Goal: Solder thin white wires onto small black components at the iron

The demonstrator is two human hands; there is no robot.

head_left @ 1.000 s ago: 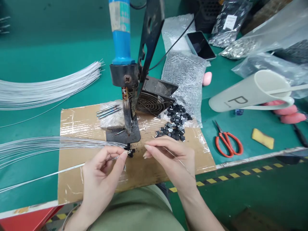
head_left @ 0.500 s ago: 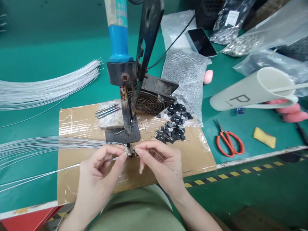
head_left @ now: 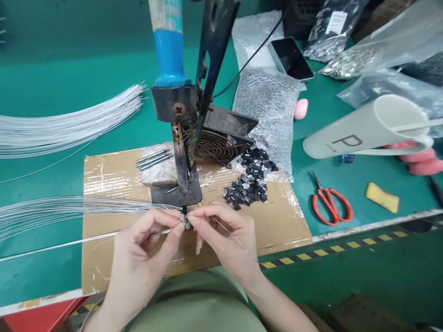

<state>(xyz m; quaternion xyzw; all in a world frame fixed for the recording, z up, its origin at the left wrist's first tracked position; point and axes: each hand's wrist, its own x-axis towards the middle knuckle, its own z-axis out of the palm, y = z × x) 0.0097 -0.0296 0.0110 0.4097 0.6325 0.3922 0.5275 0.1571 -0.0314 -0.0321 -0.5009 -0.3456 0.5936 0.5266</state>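
My left hand (head_left: 148, 249) is closed in a pinch on a thin white wire (head_left: 93, 237) that runs off to the left. Its fingertips meet those of my right hand (head_left: 226, 235) over a tiny dark part, mostly hidden. A thin wire (head_left: 238, 240) passes through the pinched fingers of my right hand. Just above, the soldering iron (head_left: 180, 159) points down in its stand over a black base plate (head_left: 194, 189). A bundle of wires (head_left: 69, 206) ends beside my left fingertips. Small black parts (head_left: 247, 189) lie piled to the right.
Beneath my hands is a cardboard sheet (head_left: 280, 221). Red-handled scissors (head_left: 330, 203), a yellow sponge (head_left: 382, 197) and a white mug (head_left: 346, 133) are on the right. A phone (head_left: 291, 58) lies on bubble wrap (head_left: 268, 110). More white wires (head_left: 69, 129) lie at the left.
My right hand has moved slightly left, closing in on my left fingertips. The wires trailing from my left hand now lie closer together. The view has shifted a little.
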